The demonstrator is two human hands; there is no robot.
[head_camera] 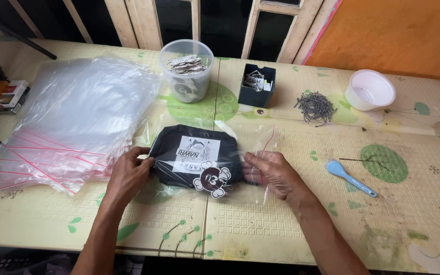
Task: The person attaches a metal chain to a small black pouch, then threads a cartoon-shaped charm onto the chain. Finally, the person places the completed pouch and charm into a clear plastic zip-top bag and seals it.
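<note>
The folded black garment [194, 155] lies crosswise inside a clear zip bag [253, 147], its long axis running hand to hand. The left hand [128, 173] is pinched shut on the garment's left end — the right hand [271, 173] is closed on the bag's open right side, nearest the red seal strip.

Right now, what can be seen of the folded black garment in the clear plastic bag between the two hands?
The folded black garment lies flat on the patterned table mat, inside a clear plastic bag with a red seal strip. It looks like soft fabric, folded into a compact rectangle, with a white printed panel facing up. A brown-and-white cartoon sticker sits at its near edge. The left hand grips its left end; the right hand holds the bag at its right end.
</note>
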